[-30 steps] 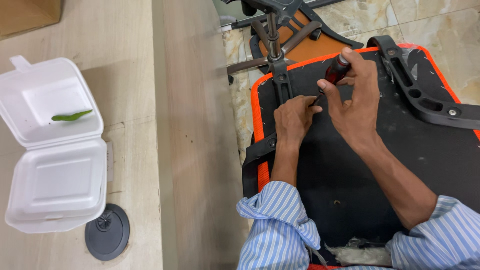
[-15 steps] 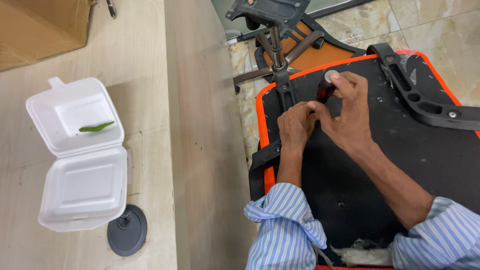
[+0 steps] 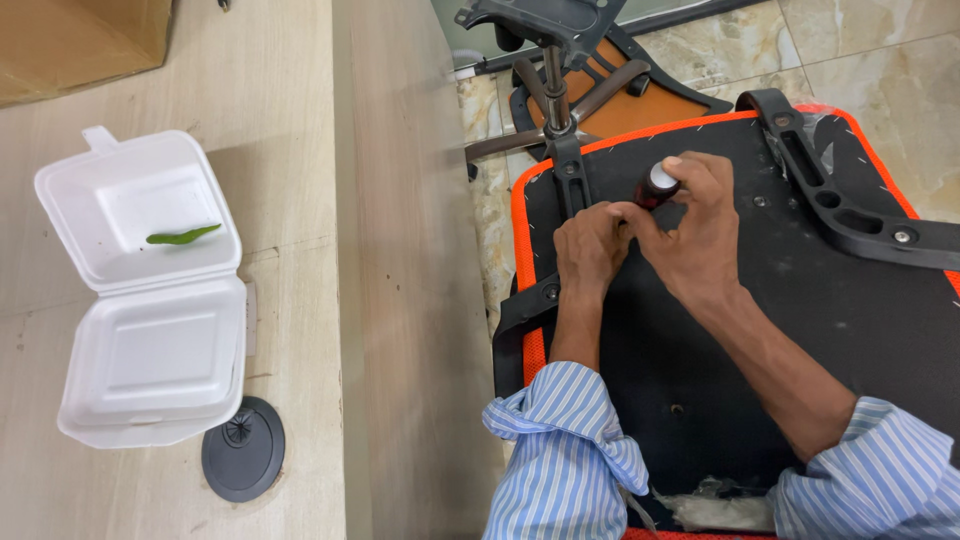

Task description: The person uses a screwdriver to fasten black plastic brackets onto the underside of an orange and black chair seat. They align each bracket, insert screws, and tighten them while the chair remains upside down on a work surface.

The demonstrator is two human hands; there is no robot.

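An upturned chair seat [image 3: 800,300], black underneath with an orange edge, lies below me on its back. My right hand [image 3: 700,240] is closed around the dark red handle of a screwdriver [image 3: 656,186] held upright against the seat's underside. My left hand [image 3: 588,245] rests on the seat right beside it, its fingertips pinched at the tool's lower end; the tip is hidden. A black armrest bracket [image 3: 850,210] runs across the seat's upper right. Both sleeves are blue striped and rolled up.
A light wooden desk [image 3: 300,120] fills the left side. On it lie an open white foam box [image 3: 150,280] holding a green chilli [image 3: 182,236], a black round cable cap [image 3: 243,448] and a cardboard box [image 3: 80,40]. A chair base [image 3: 560,60] stands on the tiled floor beyond.
My view has shifted, so the foam box and desk slid right and down. My right hand has turned on the screwdriver handle; both hands stay at the same spot on the seat.
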